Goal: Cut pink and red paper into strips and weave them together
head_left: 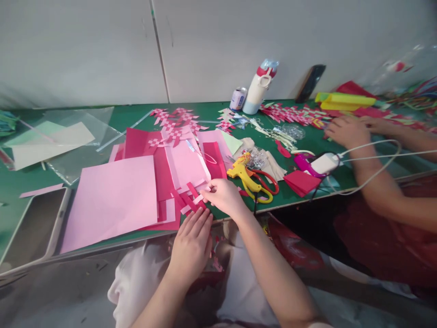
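The right hand (223,197) pinches pink and red paper strips (191,196) at the green worktop's (136,114) near edge; the left hand (191,243) rests flat just below, its grip released. Yellow glue gun (244,175) lies nearby.

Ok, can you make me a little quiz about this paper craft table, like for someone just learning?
1. True or false: the right hand is pinching paper strips at the table's front edge.
2. Which tool lies just right of that hand? A) yellow glue gun B) hammer C) paintbrush
3. What is the left hand holding?

Key:
1. True.
2. A; red-handled scissors lie beside it.
3. Nothing that shows; it rests flat, fingers together, below the table edge, near the big pink sheet.
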`<action>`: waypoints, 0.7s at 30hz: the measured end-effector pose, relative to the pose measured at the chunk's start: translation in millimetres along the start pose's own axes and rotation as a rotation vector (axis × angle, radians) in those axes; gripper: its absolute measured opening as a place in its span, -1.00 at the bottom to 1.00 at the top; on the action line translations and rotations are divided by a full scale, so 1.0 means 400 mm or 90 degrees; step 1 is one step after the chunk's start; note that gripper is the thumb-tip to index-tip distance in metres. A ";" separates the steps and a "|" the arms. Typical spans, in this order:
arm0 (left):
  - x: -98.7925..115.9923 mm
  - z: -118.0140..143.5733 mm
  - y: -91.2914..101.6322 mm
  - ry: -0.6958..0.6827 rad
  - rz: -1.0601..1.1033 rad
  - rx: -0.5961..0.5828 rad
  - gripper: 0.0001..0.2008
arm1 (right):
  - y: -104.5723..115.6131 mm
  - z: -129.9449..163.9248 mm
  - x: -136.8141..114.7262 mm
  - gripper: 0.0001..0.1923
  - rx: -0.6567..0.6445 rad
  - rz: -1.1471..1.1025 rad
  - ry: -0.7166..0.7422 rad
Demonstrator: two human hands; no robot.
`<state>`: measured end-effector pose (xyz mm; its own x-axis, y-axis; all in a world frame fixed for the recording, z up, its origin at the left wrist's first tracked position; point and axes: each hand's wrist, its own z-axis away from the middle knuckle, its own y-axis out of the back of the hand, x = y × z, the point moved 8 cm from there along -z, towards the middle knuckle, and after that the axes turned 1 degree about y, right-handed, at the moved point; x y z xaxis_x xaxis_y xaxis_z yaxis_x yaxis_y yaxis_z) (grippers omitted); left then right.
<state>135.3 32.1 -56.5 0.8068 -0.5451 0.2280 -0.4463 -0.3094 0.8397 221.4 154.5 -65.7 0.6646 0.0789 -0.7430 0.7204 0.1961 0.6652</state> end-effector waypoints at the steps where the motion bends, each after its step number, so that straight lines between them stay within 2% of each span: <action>1: 0.002 0.003 -0.007 -0.002 -0.010 -0.005 -0.59 | -0.005 0.001 0.007 -0.79 -0.005 -0.028 -0.008; 9: -0.005 0.010 -0.019 0.006 -0.018 -0.001 -0.59 | -0.042 -0.015 0.017 -0.83 -0.046 -0.204 -0.048; 14: -0.004 0.008 -0.013 0.006 -0.010 0.009 -0.59 | -0.056 -0.041 0.012 -0.95 -0.057 -0.255 -0.094; 17: -0.006 0.011 -0.012 0.009 -0.003 0.010 -0.59 | -0.049 -0.050 0.005 -0.93 -0.058 -0.216 -0.083; 21: -0.011 0.015 -0.015 0.018 -0.005 0.002 -0.59 | -0.006 -0.040 -0.022 -0.84 -0.040 -0.023 0.006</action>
<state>131.9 31.5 -65.4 0.8208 -0.5201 0.2362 -0.4416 -0.3156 0.8399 210.7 168.8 -62.0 0.6358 0.0804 -0.7676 0.7300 0.2604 0.6319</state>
